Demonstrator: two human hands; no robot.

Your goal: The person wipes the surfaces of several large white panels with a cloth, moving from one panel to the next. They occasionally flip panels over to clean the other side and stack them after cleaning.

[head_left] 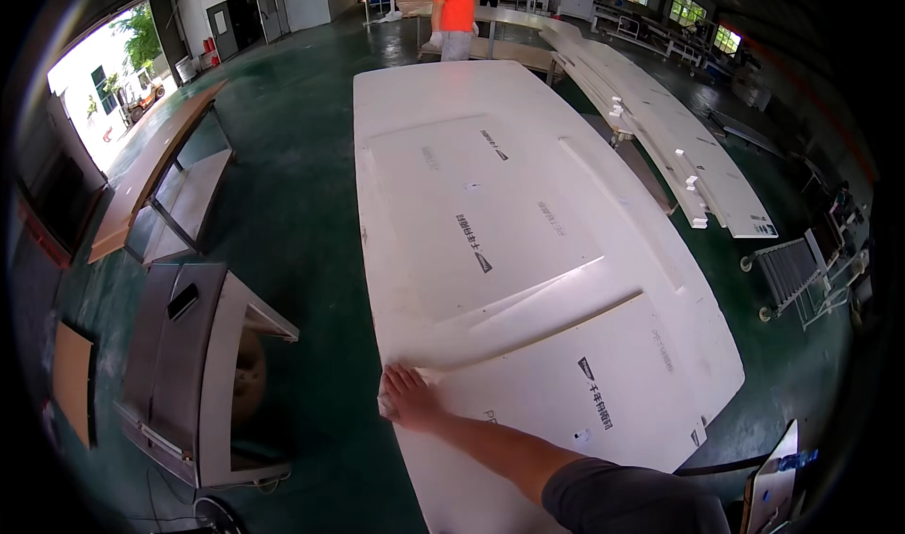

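My right hand (412, 400) reaches in from the lower right, its bent fingers pressed together at the left edge of a big white panel (434, 477). A whitish bit shows beside the palm; I cannot make out what it is. Just right of the hand lies a smaller white sheet (622, 341) with dark printed marks, flat on the panel. Farther up rests another printed white sheet (514, 209), with a narrow strip by its near edge. Along the right side runs a long white strip (622, 209). My left hand is out of the picture.
Left stand a grey-topped table (170, 345) with a phone (183, 301) on it, and a long brown-topped bench (156, 171). Long white boards (650, 110) lie to the right, near a wheeled rack (801, 275). A person in an orange top (453, 6) stands beyond the panel.
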